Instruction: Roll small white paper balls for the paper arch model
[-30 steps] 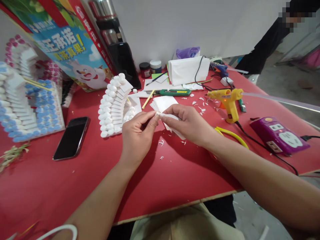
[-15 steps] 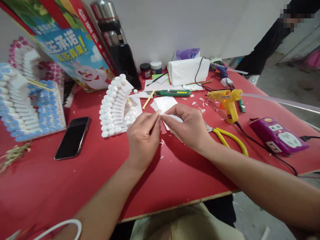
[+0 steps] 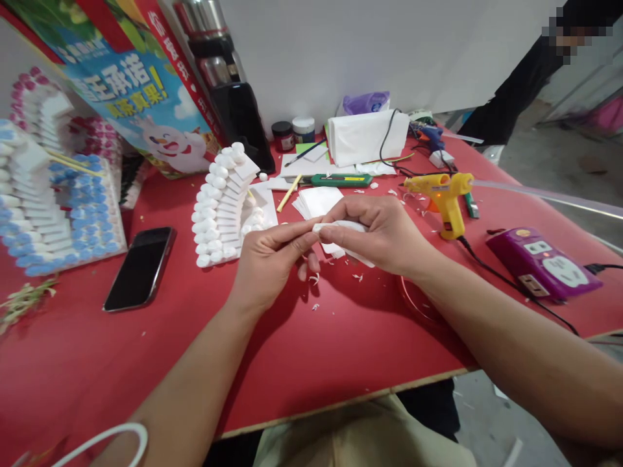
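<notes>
Between my hands is a piece of thin white paper (image 3: 354,226), with a small rounded, bunched end at the fingertips. My left hand (image 3: 275,254) pinches that end between thumb and forefinger, its other fingers curled beneath. My right hand (image 3: 384,232) grips the same paper from the right, thumb below and forefinger above; part of it hides in the palm. Just behind my fingers lies a fanned stack of white paper sheets (image 3: 316,200). To the left stands a curved white stepped model (image 3: 226,204) edged with rounded white pieces.
A yellow glue gun (image 3: 444,201), purple power socket (image 3: 544,264) and cables are at right. A green cutter knife (image 3: 341,181) lies behind the sheets. At left are a phone (image 3: 140,268) and blue-white model (image 3: 92,207). White scraps (image 3: 357,277) dot the red table (image 3: 292,363).
Both hands have shifted slightly right, and the left fingers have stretched out along the paper's end. Yellow-handled pliers beside my right wrist no longer show; a thin curved outline is there.
</notes>
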Demonstrator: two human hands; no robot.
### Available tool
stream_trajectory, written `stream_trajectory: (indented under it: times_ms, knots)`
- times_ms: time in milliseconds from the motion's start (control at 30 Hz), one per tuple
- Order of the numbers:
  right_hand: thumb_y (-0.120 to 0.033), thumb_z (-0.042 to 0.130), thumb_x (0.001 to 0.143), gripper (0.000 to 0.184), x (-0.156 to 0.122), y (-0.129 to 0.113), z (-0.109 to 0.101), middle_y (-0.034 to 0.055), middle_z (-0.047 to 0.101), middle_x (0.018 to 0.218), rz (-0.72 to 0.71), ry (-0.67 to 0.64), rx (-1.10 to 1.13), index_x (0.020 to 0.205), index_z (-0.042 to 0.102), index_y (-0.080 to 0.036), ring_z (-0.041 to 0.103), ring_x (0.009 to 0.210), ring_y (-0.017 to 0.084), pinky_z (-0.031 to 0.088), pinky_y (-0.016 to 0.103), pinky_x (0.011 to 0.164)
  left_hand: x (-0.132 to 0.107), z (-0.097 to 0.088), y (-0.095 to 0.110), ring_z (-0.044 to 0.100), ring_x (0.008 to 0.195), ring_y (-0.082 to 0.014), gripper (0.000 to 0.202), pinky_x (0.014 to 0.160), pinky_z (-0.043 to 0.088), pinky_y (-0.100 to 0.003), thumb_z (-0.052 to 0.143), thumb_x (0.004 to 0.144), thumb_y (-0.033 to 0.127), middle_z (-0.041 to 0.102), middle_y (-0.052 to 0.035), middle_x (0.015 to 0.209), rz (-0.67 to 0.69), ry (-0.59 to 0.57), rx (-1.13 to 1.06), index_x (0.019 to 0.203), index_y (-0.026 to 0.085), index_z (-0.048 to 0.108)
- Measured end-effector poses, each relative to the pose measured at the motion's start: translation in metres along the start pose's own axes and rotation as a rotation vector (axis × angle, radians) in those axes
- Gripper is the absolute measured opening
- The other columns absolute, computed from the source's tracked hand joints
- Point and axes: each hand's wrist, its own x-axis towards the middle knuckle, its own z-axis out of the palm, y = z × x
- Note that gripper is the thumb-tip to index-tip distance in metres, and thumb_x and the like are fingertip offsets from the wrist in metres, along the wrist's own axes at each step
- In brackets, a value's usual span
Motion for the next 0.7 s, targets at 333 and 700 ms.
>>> stream_trajectory:
  times_ms: [333,700]
  knots:
    - [-0.034,0.063,0.092,0.02,-0.007,0.002,0.016,0.001,0.064,0.068,-0.136,0.189,-0.374,0.078,0.062,-0.02,0.049,0.058,0.013,0.032,0.028,0.056,-0.011,0.017,0.003,0.056,0.048,-0.0094,0.011,0.052,0.052,-0.025,0.076,0.089,0.024,0.065,0.0028,0.063,0.141,0.203,0.139,0.097,0.024,0.083]
    - [-0.068,0.06,0.091,0.047,-0.001,-0.003,0.009,0.002,0.062,0.067,0.122,0.111,0.049,0.086,0.063,-0.022,0.054,0.056,0.015,0.037,0.028,0.052,-0.003,0.008,0.0,0.052,0.051,-0.0097,0.01,0.049,0.047,-0.025,0.075,0.089,0.029,0.069,0.0004,0.071,0.141,0.199,0.192,0.095,0.024,0.083]
